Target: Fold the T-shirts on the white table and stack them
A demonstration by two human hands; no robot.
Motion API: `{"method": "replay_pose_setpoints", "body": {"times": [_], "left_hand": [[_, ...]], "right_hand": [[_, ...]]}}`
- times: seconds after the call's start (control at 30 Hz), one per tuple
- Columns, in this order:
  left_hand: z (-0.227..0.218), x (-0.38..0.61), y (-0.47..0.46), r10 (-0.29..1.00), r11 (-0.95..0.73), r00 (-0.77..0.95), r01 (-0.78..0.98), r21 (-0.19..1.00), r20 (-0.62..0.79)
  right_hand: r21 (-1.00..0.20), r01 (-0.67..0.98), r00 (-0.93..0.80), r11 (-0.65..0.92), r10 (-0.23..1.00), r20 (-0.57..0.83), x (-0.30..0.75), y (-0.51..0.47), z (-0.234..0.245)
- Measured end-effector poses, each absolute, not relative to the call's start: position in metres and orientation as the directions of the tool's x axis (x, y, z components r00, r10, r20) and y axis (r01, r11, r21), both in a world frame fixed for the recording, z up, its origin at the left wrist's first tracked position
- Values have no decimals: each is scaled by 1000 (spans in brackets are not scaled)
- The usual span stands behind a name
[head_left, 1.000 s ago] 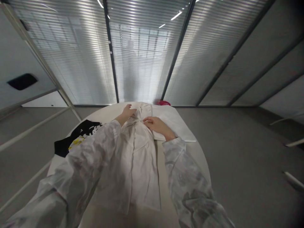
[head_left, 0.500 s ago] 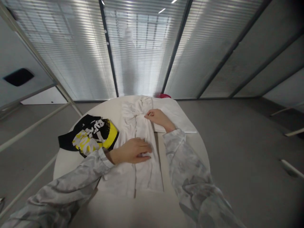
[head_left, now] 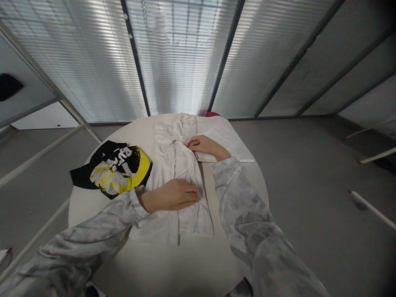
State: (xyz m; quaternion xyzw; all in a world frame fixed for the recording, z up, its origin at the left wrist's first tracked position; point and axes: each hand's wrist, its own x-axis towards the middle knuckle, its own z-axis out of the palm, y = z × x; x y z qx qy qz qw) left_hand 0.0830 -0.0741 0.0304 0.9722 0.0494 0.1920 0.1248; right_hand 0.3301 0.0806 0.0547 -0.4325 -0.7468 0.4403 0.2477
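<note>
A white garment lies lengthwise on the round table, with a seam down its middle and gathered, wrinkled cloth near its far end. My left hand rests flat on its lower half, palm down with fingers stretched out. Farther up, my right hand is at the garment's right side, its fingertips closed on the cloth beside the gathered part. To the left lies a black T-shirt with yellow and white print, partly behind my left sleeve.
Folded white cloth lies at the table's right, with something red at the far edge. The white round table stands before a glass wall with blinds. Pale metal frame bars stand at the left. A blurred figure shows behind the glass.
The view has tilted down slightly, so everything sits higher. My right hand's fingers have shifted a little on the garment's edge; my left hand has flattened on the cloth.
</note>
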Motion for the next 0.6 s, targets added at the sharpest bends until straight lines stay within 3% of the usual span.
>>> {"method": "replay_pose_setpoints", "body": {"times": [0.13,0.33,0.5,0.6], "left_hand": [[41,85,-83,193,-951,925,95,293,327],[50,96,-114,387,-883,905,308,353,177],[41,101,-128,362,-892,914,282,354,184],[43,100,-127,367,-874,899,246,419,239]], "right_hand": [[-883,404,-518,240,855,-4,332,83,53],[-883,406,-512,234,859,-8,334,83,52],[-899,390,-516,202,856,-32,337,83,53],[-904,381,-520,195,853,-35,339,84,52]]}}
